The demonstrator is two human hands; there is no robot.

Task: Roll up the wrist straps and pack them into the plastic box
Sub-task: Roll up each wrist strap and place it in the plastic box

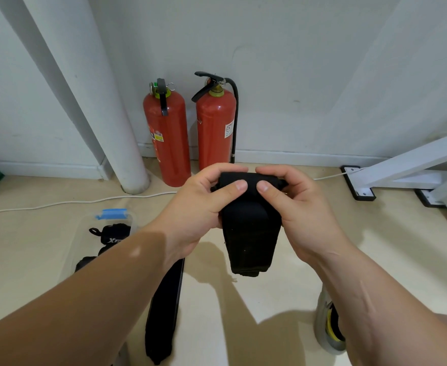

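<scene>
Your left hand [203,204] and right hand [293,204] both grip the rolled top of a black wrist strap [251,233], thumbs pressed on it, its tail hanging. You hold it up before you, forearms angled inward, with the plastic box [85,233] on the floor to the left.

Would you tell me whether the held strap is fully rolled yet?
Partly rolled: the left hand and right hand pinch the rolled top of the wrist strap; its tail hangs loose.
</scene>
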